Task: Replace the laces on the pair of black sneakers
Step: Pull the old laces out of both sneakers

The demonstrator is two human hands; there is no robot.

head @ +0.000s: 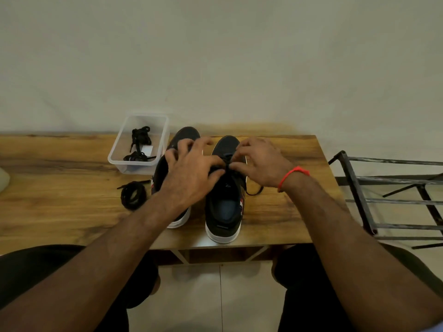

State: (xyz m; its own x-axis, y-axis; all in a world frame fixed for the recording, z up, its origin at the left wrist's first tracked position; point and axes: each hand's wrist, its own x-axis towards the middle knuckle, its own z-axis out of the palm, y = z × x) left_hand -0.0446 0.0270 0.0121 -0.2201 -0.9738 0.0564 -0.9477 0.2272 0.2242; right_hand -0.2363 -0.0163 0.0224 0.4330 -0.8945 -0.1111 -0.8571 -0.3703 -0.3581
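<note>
- Head view: two black sneakers stand side by side on a wooden table (275,219), toes pointing away from the person, heels with white soles toward the near edge.
- The right sneaker (225,202) is the landmark; the left sneaker (172,164) stands just to its left, largely covered by the left forearm.
- The left hand (191,173) hovers over the gap between the shoes, thumb and forefinger pinching the black lace (226,164) at the right sneaker's eyelets, remaining fingers spread.
- The right hand (259,161) meets it from the other side, fingertips pinching the same lace; motion blur makes the exact grip uncertain.
- A red band (293,173) circles the right wrist.
- A loose lace end (255,191) loops onto the table right of the right sneaker.
- A coiled black lace (133,195) lies left of the left sneaker.
- Behind it, a clear plastic box (119,161) holds more black laces (140,137).
- A metal rack (359,195) stands well right of the right sneaker.
</note>
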